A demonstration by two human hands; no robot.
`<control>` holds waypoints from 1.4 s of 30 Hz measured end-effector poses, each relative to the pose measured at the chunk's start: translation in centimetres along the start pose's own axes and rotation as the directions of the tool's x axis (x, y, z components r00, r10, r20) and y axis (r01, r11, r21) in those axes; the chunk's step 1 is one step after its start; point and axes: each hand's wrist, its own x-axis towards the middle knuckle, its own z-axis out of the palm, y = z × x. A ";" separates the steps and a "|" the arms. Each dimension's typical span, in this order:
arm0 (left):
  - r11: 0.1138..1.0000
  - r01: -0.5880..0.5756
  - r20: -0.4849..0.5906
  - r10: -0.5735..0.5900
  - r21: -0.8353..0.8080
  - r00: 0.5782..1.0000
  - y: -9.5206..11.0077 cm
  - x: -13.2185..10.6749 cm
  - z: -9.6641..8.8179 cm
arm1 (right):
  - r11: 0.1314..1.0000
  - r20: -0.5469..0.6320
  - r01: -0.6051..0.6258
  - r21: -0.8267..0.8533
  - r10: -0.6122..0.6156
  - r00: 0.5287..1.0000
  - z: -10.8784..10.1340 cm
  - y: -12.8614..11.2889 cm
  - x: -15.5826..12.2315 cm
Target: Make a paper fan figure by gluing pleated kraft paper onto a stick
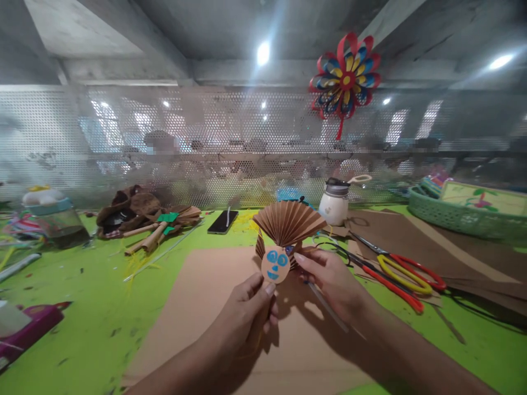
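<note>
Above a brown sheet of paper (pixel 214 307) I hold up a paper craft: a brown pleated fan (pixel 289 224) with a round tan face (pixel 275 264) carrying blue eyes and a blue mouth. My left hand (pixel 247 312) is closed, pinching the craft from below, thumb just under the face. My right hand (pixel 329 277) is closed on the craft's right side, fingertips touching the lower pleats beside the face. A thin stick (pixel 325 307) slants down from under my right hand.
Red and yellow scissors (pixel 395 271) lie on the right over brown sheets (pixel 411 236). A white jar (pixel 334 206), a phone (pixel 223 221), brown paper crafts (pixel 144 216), a green basket (pixel 461 216) and a pink object (pixel 28 329) sit on the green table (pixel 94 307). A paper flower (pixel 345 77) hangs on the mesh screen.
</note>
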 end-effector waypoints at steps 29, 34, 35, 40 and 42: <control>0.999 -0.032 0.132 0.027 0.037 0.991 1.0 -0.2 -0.6 | 0.997 -0.229 0.073 -0.025 -0.077 0.970 -2.0 -1.6 0.5; 0.999 0.048 0.209 -0.042 -0.020 0.977 1.3 -0.2 -1.1 | 0.997 -0.169 0.067 0.045 -0.058 0.984 -2.4 -1.7 0.6; 0.997 0.068 0.218 -0.058 -0.036 0.974 1.4 -0.2 -1.1 | 0.996 -0.163 0.072 0.048 -0.063 0.985 -2.4 -1.7 0.6; 0.990 0.084 0.180 -0.063 -0.109 0.982 1.7 -0.2 -0.9 | 0.996 -0.145 0.068 0.059 -0.059 0.988 -1.9 -2.0 0.0; 0.989 0.084 0.161 -0.064 -0.123 0.985 1.9 -0.2 -0.8 | 0.996 -0.108 0.062 0.058 -0.055 0.993 -1.5 -2.1 -0.4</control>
